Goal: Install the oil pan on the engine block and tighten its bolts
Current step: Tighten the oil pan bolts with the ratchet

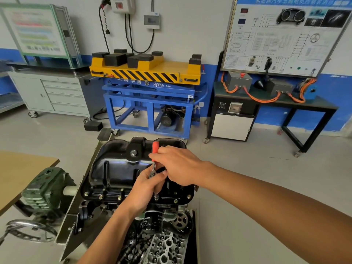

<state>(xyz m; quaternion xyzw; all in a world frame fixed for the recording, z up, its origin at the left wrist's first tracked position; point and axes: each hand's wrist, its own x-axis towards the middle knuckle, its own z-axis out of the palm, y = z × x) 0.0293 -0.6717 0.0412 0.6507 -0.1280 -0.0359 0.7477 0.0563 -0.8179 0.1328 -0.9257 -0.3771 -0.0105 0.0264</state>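
The right hand [176, 164] has its grip closed round the lower end of the red handle [155, 146] of a ratchet [154, 166], the handle's tip standing up above the knuckles. Just beneath it, the left hand [147, 187] has its grip curled about the ratchet's head, where the thumb and fingers hold the tool steady. From under the left hand a short extension runs down to a socket [156, 197], which sits at the near flange of the oil pan [116, 168].

The black oil pan lies on top of the upturned engine block [99, 208], its drain plug [133, 153] facing the camera. Bolts [101, 197] show in a row along the near flange, on both sides of the socket. Below the flange an oil filter [152, 221] and a toothed sprocket [181, 221] stick out of the block.

To the left of the engine sit a green gearbox [45, 189], a chrome handwheel [28, 231], and the corner of a wooden tabletop [19, 172]. Across the floor, against the wall, stand a grey drawer cabinet [53, 92], a blue lift cart [146, 103] with a yellow top, and a wiring display board [285, 39].
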